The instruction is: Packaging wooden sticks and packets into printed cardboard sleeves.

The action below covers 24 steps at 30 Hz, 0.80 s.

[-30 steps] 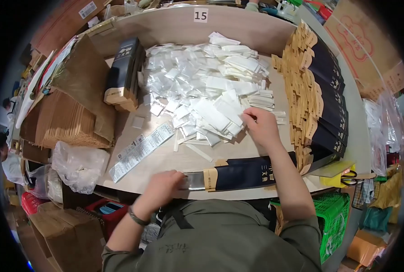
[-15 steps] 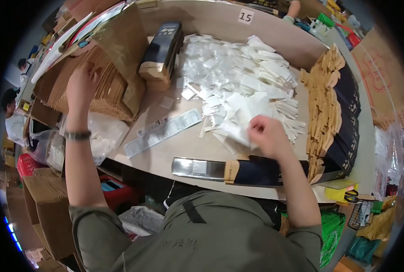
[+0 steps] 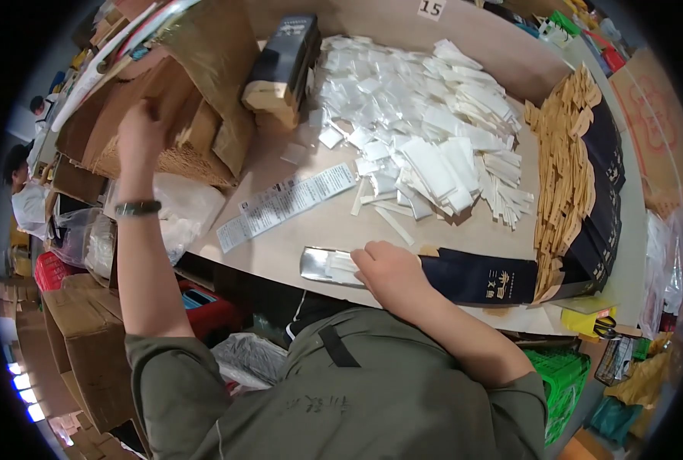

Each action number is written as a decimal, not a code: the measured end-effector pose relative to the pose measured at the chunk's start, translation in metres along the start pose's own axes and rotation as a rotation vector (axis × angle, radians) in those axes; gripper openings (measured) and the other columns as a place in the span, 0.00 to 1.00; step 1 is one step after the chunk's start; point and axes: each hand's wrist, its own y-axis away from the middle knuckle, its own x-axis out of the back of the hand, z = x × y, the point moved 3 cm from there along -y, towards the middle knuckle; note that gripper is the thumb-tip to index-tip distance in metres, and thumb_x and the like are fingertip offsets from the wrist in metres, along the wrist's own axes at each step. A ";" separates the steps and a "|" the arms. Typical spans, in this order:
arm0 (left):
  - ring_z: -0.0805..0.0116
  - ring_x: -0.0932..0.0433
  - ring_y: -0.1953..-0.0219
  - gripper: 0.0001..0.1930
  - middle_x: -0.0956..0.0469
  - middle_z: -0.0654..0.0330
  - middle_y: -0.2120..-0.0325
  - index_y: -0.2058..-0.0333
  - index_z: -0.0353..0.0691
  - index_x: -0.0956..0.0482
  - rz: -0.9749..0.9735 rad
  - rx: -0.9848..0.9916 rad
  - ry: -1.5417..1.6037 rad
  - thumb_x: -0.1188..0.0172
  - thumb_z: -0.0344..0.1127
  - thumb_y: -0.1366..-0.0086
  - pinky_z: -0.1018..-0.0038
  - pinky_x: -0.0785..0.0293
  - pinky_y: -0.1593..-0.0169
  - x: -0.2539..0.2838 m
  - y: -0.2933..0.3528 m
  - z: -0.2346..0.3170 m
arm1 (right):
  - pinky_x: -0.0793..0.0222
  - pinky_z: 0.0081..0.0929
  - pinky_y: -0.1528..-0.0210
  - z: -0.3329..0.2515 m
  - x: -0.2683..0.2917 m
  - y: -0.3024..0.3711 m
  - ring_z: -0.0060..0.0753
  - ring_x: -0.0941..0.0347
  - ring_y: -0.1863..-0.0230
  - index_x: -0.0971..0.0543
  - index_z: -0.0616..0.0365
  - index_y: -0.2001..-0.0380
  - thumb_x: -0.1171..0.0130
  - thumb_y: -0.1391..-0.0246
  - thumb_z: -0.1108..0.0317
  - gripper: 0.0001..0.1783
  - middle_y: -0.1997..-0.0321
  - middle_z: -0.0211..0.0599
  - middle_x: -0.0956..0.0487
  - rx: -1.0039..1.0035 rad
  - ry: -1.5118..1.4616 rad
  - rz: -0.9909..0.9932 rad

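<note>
My left hand [image 3: 140, 142] reaches into a cardboard box at the left, over a tight stack of brown cardboard pieces [image 3: 196, 146]; its fingertips are partly hidden against the stack. My right hand [image 3: 391, 270] is closed over some flat white packets [image 3: 340, 264], which lie on the shiny silver end [image 3: 311, 264] of a flat pack at the table's front edge. To the right of this hand lies a dark blue pack [image 3: 464, 274] with a tan edge. Beyond it spreads a large heap of white and clear packets [image 3: 402, 100].
A printed label strip [image 3: 288, 205] lies left of the heap. Behind it stand dark blue and tan boxes [image 3: 284, 61]. A long row of dark blue packs with tan tops [image 3: 567, 169] lines the right side. Scissors [image 3: 605, 327] hang by the right front corner.
My right hand has come down from the heap to the silver end, with white packets now under its fingers. My left hand stays at the cardboard stack. The view has shifted slightly.
</note>
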 end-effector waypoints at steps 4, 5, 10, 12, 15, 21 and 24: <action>0.82 0.39 0.73 0.13 0.36 0.71 0.79 0.64 0.35 0.23 0.006 0.402 0.636 0.49 0.39 0.27 0.79 0.42 0.70 0.046 0.102 0.034 | 0.29 0.40 0.53 0.018 0.034 0.039 0.46 0.26 0.56 0.24 0.57 0.65 0.31 0.57 0.69 0.15 0.57 0.40 0.23 -0.116 -0.076 0.239; 0.77 0.32 0.70 0.11 0.27 0.69 0.74 0.56 0.33 0.20 -0.126 0.579 0.737 0.50 0.30 0.28 0.78 0.36 0.65 0.034 0.149 0.028 | 0.29 0.40 0.53 0.023 0.035 0.045 0.46 0.26 0.56 0.24 0.57 0.65 0.31 0.57 0.69 0.15 0.57 0.40 0.23 -0.125 -0.079 0.245; 0.76 0.24 0.63 0.05 0.18 0.59 0.66 0.63 0.33 0.18 -1.080 0.188 1.053 0.38 0.25 0.37 0.76 0.27 0.56 0.013 0.224 0.119 | 0.35 0.45 0.39 0.032 0.026 0.064 0.55 0.32 0.40 0.24 0.61 0.66 0.30 0.58 0.69 0.16 0.41 0.50 0.28 0.016 -0.008 0.109; 0.75 0.23 0.66 0.04 0.19 0.60 0.69 0.66 0.32 0.18 -1.169 0.389 0.985 0.36 0.24 0.40 0.75 0.26 0.60 -0.004 0.233 0.114 | 0.35 0.45 0.39 0.032 0.026 0.066 0.54 0.32 0.41 0.24 0.62 0.65 0.30 0.59 0.68 0.18 0.41 0.50 0.28 0.033 -0.021 0.093; 0.72 0.20 0.69 0.03 0.21 0.62 0.71 0.67 0.32 0.19 -1.025 0.128 0.974 0.35 0.23 0.40 0.77 0.23 0.62 -0.017 0.232 0.161 | 0.34 0.44 0.40 0.032 0.015 0.057 0.55 0.32 0.41 0.24 0.64 0.64 0.29 0.59 0.66 0.20 0.41 0.52 0.28 0.050 -0.067 0.111; 0.62 0.21 0.63 0.08 0.22 0.57 0.63 0.66 0.36 0.17 -0.520 0.033 0.812 0.30 0.27 0.46 0.72 0.24 0.59 -0.007 0.234 0.244 | 0.33 0.42 0.41 0.027 0.012 0.050 0.54 0.33 0.40 0.24 0.63 0.63 0.29 0.59 0.64 0.21 0.42 0.54 0.28 -0.057 0.008 0.133; 0.62 0.19 0.61 0.08 0.20 0.53 0.62 0.63 0.35 0.18 -0.686 0.167 0.883 0.34 0.26 0.42 0.71 0.22 0.59 -0.012 0.246 0.251 | 0.33 0.44 0.41 0.023 0.011 0.057 0.54 0.33 0.41 0.24 0.63 0.63 0.29 0.61 0.65 0.22 0.42 0.54 0.28 -0.087 0.054 0.151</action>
